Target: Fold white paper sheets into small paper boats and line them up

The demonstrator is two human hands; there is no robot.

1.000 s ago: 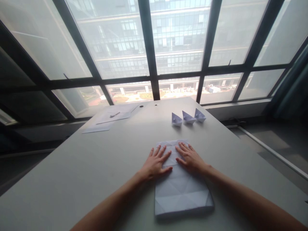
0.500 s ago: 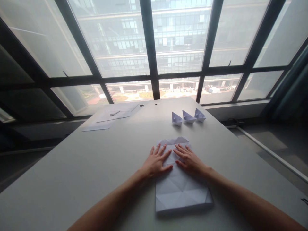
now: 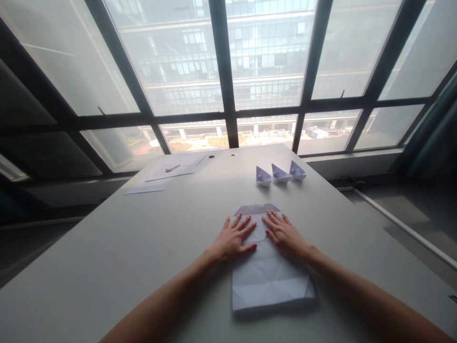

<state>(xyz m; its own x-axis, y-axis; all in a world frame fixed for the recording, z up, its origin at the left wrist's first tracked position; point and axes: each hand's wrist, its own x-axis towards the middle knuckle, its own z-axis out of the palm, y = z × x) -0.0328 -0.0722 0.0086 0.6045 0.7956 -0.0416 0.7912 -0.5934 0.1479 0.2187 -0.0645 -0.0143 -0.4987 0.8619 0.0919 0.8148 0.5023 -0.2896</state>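
Observation:
A creased white sheet of paper point(image 3: 267, 281) lies on the grey table point(image 3: 143, 257) in front of me. My left hand point(image 3: 232, 236) rests flat on its upper left part, fingers spread. My right hand point(image 3: 283, 233) lies flat on its upper right part, fingers spread too. The sheet's far edge point(image 3: 256, 208) curls up just beyond my fingertips. Three small folded paper boats point(image 3: 280, 174) stand in a row farther back on the right.
Loose paper sheets point(image 3: 167, 174) with a pen point(image 3: 172, 167) on them lie at the table's far left corner. Tall dark-framed windows point(image 3: 228, 85) rise right behind the table. The floor drops away at the right edge.
The far edge of the sheet has lifted and curled toward me. Both hands have stayed flat on the paper with only slight shifts.

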